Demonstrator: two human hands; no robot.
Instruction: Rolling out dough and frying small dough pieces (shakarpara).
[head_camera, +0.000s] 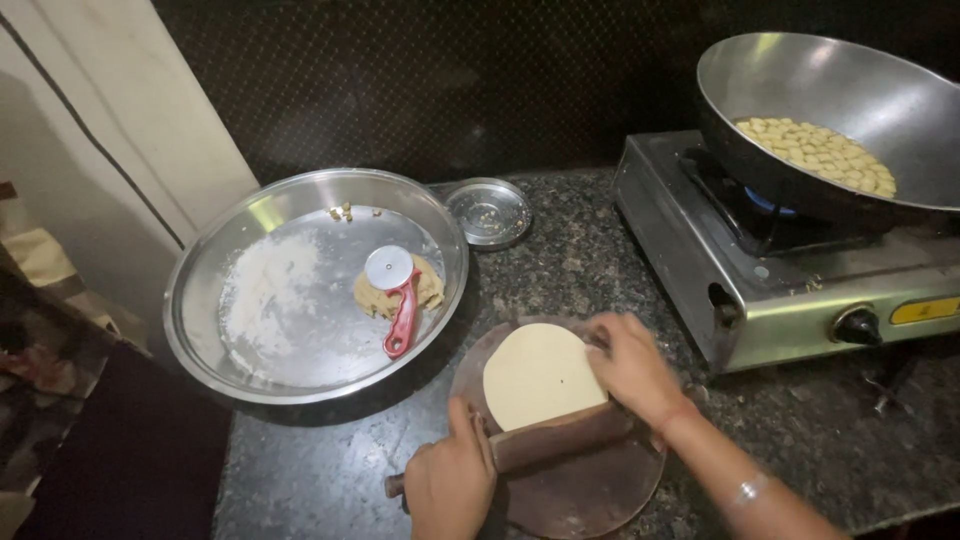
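Note:
A flat round of pale dough (540, 375) lies on a dark round wooden board (590, 490). Across its near edge rests a brown wooden rolling pin (560, 445). My left hand (450, 480) presses down on the pin's left end. My right hand (632, 368) rests on the pin's right end, its fingers touching the dough's right rim. Both hands lie palm-down on the pin.
A large steel plate (200, 300) to the left holds flour, a lump of dough (428, 290) and a red-handled wheel cutter (398, 300). A small steel lid (488, 212) sits behind. On the right a lit gas stove (760, 300) carries a steel wok (850, 90) of frying dough pieces.

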